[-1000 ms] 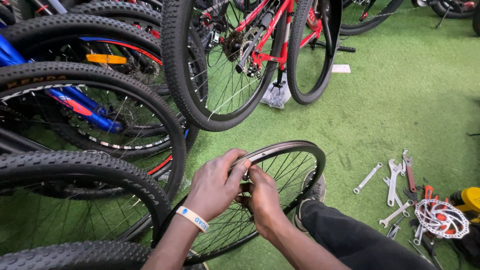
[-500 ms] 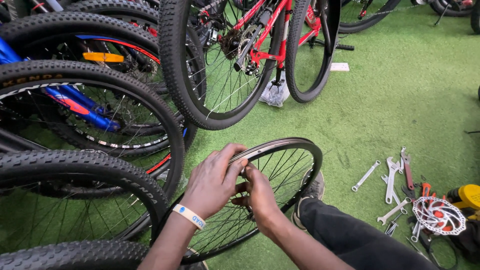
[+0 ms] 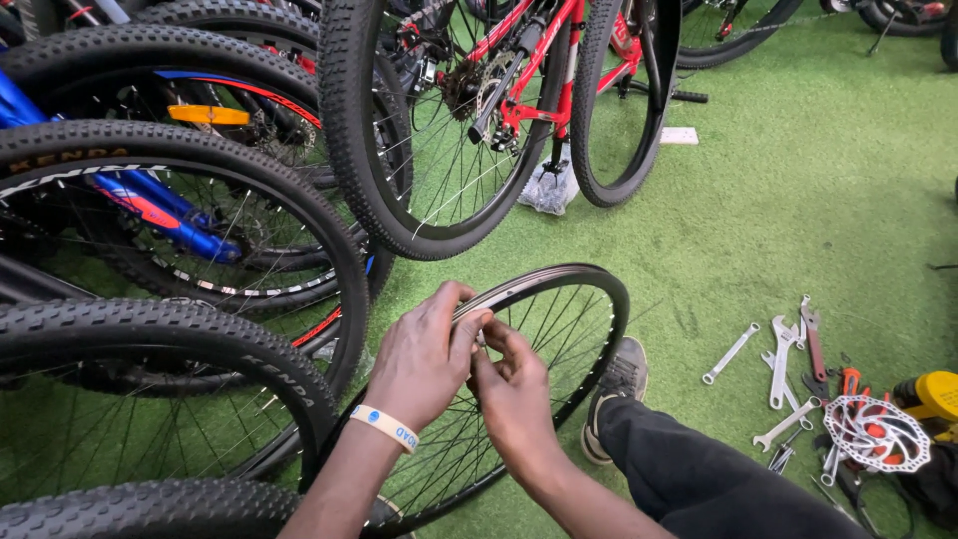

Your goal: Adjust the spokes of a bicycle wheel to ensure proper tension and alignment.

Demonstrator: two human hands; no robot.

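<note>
The bare wheel rim (image 3: 559, 299), black with thin spokes and no tyre, stands upright on the green floor mat (image 3: 798, 200) near its lower edge, just in front of the person's grey shoe (image 3: 619, 384) and dark trouser leg (image 3: 699, 479). The left hand (image 3: 424, 354), with a pale wristband (image 3: 384, 426) on its wrist, lies over the upper edge of the rim, its fingers (image 3: 469, 324) curled down and gripping the rim from above. The right hand (image 3: 514, 399) sits directly beside it, touching it, with its fingers (image 3: 499, 339) pinched together at the rim's inner side among the spokes; whether they hold a small part there cannot be told, as the spot is covered by both hands. To the left of the rim, a row of bicycle wheels with knobbly black tyres (image 3: 180, 160) stands close together, one beside a blue frame (image 3: 150, 210). Toward the upper edge of the mat, a red bicycle (image 3: 539, 60) stands with its rear wheel nearest the rim but apart from it. A crumpled clear plastic bag (image 3: 549, 190) lies under that bicycle. Near the right edge of the mat, well apart from the rim, several wrenches (image 3: 783, 349) lie scattered, with a silver brake disc (image 3: 876, 432) just beside them and a yellow tool (image 3: 933, 394) touching the disc's far side.
</note>
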